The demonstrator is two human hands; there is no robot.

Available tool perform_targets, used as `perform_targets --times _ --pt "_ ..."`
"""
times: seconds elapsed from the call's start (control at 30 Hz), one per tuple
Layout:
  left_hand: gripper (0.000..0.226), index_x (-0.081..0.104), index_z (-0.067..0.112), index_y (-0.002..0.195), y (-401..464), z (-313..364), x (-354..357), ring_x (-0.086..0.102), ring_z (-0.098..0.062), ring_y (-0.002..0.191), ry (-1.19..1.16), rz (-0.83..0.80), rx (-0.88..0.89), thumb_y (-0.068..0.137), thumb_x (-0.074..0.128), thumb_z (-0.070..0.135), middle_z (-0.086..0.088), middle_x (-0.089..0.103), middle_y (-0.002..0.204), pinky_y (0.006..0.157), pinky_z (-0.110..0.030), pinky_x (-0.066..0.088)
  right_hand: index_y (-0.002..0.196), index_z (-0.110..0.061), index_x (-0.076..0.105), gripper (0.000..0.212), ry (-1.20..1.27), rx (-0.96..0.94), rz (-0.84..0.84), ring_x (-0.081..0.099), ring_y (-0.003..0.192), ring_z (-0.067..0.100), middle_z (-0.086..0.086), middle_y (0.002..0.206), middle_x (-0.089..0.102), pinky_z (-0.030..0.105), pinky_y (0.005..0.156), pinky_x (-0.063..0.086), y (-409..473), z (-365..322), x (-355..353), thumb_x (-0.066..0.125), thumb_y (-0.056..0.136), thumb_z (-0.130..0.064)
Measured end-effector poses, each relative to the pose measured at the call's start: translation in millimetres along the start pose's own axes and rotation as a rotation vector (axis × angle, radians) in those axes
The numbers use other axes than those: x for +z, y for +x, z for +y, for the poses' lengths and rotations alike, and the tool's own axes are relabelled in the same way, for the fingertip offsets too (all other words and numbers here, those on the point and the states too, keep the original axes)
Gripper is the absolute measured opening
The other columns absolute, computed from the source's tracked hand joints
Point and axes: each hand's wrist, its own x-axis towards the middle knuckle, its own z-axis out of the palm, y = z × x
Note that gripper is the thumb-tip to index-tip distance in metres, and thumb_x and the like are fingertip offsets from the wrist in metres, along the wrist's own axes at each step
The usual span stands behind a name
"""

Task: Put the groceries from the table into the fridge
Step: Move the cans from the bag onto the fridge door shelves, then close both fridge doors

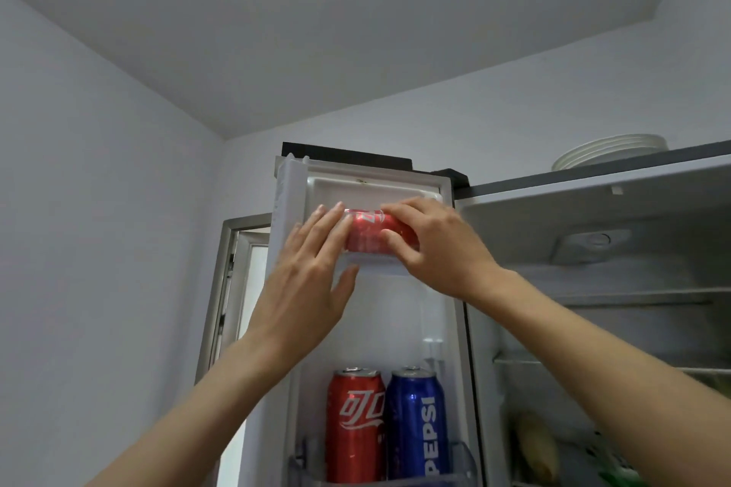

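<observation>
Both hands [395,249] on seemingly sideways can [370,234]

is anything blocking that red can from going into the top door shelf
Nothing visible does. The red soda can lies on its side, already in the top white fridge-door compartment. The right hand grips it and the left hand touches its left end with straight fingers; no other item shows there.

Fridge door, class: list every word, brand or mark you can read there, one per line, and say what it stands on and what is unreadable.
"PEPSI": white letters running up the blue can in the lower door shelf.
"可口": white brand characters on the upright red can beside it.
Unreadable: white lettering on the sideways red can, mostly covered by the left hand and the right hand.
</observation>
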Motion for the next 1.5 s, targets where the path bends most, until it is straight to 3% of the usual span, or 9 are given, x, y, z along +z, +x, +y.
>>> perform_targets --times 0.07,0.23,0.4,0.73,0.97,1.07,1.2,1.33,1.5 --pt "0.058 0.036 0.008 0.141 -9 -6 -2 0.023 -0.028 0.140 0.062 -0.006 -0.066 0.089 0.040 0.035 -0.012 0.033 0.149 0.113 -0.046 0.022 0.130 -0.010 0.052 0.051 -0.152 -0.095 0.059 0.057 0.110 0.030 0.012 0.121 0.061 0.045 0.097 0.041 -9 -9 9 0.051 0.086 -0.037" --pt "0.072 0.006 0.012 0.149 -23 -14 -1 -0.005 -0.026 0.145 -0.082 -0.098 -0.430 0.093 0.049 0.024 -0.014 0.000 0.157 0.118 -0.038 0.003 0.131 -0.004 0.049 0.074 -0.319 -0.049 0.111 0.057 0.107 0.037 0.019 0.118 0.058 0.051 0.093 0.043 -14 -24 28 0.070 0.074 -0.046" --pt "0.072 0.002 0.014 0.149 -31 -3 -3 0.006 -0.015 0.145 -0.250 -0.043 -0.497 0.094 0.048 0.023 -0.004 0.004 0.158 0.113 -0.025 0.009 0.132 -0.009 0.048 0.072 -0.285 0.019 0.142 0.054 0.108 0.036 0.019 0.119 0.055 0.051 0.091 0.041 -13 -31 23 0.071 0.075 -0.045" --pt "0.062 0.037 0.006 0.140 -37 34 -24 0.037 -0.025 0.131 -0.128 0.084 -0.234 0.087 0.038 0.038 -0.012 0.042 0.144 0.107 -0.031 0.026 0.142 -0.011 0.036 0.079 -0.140 0.105 0.193 0.041 0.132 0.025 0.010 0.142 0.044 0.044 0.104 0.035 -47 -5 -10 0.032 0.083 -0.064" --pt "0.046 0.056 0.008 0.126 -16 79 -34 0.051 -0.024 0.113 -0.100 0.114 0.031 0.089 0.043 0.030 -0.009 0.054 0.133 0.090 -0.030 0.045 0.147 -0.030 0.018 0.070 0.237 0.201 0.219 0.010 0.144 0.007 -0.006 0.157 0.014 0.032 0.115 0.016 -77 1 -44 0.036 0.085 -0.059" --pt "0.039 0.063 0.009 0.118 -3 105 -32 0.056 -0.023 0.109 -0.139 0.119 0.127 0.089 0.045 0.027 -0.007 0.060 0.127 0.087 -0.027 0.046 0.136 -0.049 0.012 0.056 0.283 0.216 0.206 0.007 0.144 0.004 -0.012 0.156 0.012 0.037 0.117 0.016 -90 6 -63 0.035 0.086 -0.059" --pt "0.035 0.065 0.008 0.114 13 140 -28 0.063 -0.022 0.103 -0.243 0.123 0.242 0.088 0.046 0.023 -0.005 0.068 0.114 0.090 -0.027 0.044 0.132 -0.052 0.013 0.054 0.341 0.297 0.169 0.016 0.143 0.006 -0.013 0.156 0.015 0.048 0.114 0.027 -107 20 -92 0.037 0.084 -0.059" --pt "0.038 0.061 0.010 0.120 22 165 -11 0.054 -0.022 0.122 -0.288 0.082 0.292 0.090 0.041 0.021 -0.007 0.062 0.124 0.110 -0.044 0.033 0.145 -0.031 0.020 0.067 0.251 0.318 0.153 0.023 0.141 0.007 -0.008 0.154 0.023 0.045 0.112 0.032 -125 35 -114 0.042 0.086 -0.054" --pt "0.044 0.052 0.009 0.130 20 179 16 0.030 -0.026 0.138 -0.289 0.121 0.189 0.090 0.039 0.021 -0.011 0.044 0.143 0.113 -0.050 0.024 0.145 -0.019 0.029 0.061 0.084 0.264 0.109 0.025 0.139 0.007 -0.002 0.151 0.031 0.032 0.115 0.026 -142 40 -133 0.043 0.089 -0.041"
